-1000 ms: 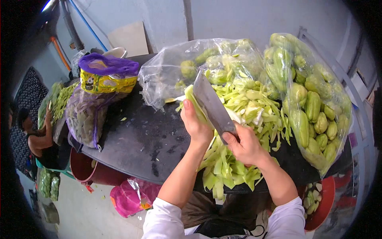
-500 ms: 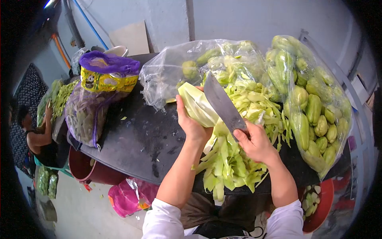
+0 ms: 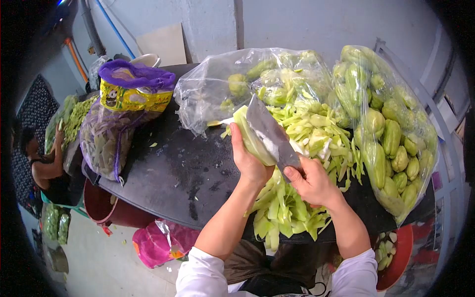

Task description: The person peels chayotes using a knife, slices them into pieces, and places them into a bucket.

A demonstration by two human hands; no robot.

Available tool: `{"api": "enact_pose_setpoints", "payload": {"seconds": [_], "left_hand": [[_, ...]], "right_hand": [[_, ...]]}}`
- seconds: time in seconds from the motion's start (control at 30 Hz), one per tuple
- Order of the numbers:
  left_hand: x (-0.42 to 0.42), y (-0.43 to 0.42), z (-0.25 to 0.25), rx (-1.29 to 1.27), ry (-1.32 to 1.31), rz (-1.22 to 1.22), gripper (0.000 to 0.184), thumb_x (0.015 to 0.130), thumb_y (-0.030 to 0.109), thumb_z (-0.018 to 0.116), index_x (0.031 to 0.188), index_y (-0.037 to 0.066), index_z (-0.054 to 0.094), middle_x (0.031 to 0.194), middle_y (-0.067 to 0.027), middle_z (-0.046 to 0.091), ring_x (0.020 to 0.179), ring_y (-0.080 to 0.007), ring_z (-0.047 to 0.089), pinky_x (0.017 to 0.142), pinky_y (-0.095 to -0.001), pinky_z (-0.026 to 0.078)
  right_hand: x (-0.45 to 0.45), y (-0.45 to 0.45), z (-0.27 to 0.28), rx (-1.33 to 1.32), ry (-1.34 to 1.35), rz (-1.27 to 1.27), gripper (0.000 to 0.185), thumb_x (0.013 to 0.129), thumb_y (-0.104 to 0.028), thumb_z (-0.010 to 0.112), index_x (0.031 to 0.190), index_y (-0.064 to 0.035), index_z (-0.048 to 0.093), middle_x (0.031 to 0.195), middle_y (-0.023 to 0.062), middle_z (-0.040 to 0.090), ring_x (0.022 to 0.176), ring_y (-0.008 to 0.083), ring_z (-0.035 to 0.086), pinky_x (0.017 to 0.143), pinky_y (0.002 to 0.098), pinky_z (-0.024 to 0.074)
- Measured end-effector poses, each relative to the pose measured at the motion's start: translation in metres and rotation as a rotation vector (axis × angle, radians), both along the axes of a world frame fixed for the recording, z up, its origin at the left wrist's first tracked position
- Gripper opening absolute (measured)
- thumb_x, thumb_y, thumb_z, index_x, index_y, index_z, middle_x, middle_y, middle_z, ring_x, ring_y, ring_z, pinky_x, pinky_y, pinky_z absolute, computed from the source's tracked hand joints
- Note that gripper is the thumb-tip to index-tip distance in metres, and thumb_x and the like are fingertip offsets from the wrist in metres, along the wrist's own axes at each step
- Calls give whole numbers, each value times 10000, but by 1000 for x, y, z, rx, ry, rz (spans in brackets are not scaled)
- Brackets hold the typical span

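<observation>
1. Pale green and peeled, the chayote (image 3: 252, 138) is, in the head view, raised above the middle of the black counter (image 3: 168, 171); we see the left hand (image 3: 252, 163) with its grip curled around it.
2. We see the right hand (image 3: 311, 180) with its grip closed firmly about a cleaver (image 3: 274, 128), the blade tilted at the chayote's right side.
3. Beyond and beneath the hands, we find peelings (image 3: 284, 208) heaped to the counter's near edge.
4. On the far side we notice a clear bag (image 3: 198, 96) with more chayotes; to the right, a fuller bag (image 3: 391, 133); to the left, a purple mesh bag (image 3: 106, 143).
</observation>
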State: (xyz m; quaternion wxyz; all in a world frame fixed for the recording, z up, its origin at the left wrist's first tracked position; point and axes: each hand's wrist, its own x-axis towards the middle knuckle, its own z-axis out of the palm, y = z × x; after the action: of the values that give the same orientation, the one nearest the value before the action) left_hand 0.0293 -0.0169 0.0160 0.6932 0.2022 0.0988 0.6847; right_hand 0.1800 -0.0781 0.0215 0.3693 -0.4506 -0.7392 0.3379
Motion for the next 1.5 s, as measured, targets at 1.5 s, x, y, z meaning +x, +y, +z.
{"api": "enact_pose_setpoints", "payload": {"seconds": [1.5], "left_hand": [[24, -6, 0, 28, 318, -174, 566, 1020, 549, 304, 1211, 47, 484, 942, -106, 597, 825, -204, 602, 736, -339, 518]], "right_hand": [[6, 1, 1, 176, 252, -323, 434, 741, -43, 788, 1072, 28, 516, 916, 117, 706, 768, 148, 706, 662, 295, 611]]}}
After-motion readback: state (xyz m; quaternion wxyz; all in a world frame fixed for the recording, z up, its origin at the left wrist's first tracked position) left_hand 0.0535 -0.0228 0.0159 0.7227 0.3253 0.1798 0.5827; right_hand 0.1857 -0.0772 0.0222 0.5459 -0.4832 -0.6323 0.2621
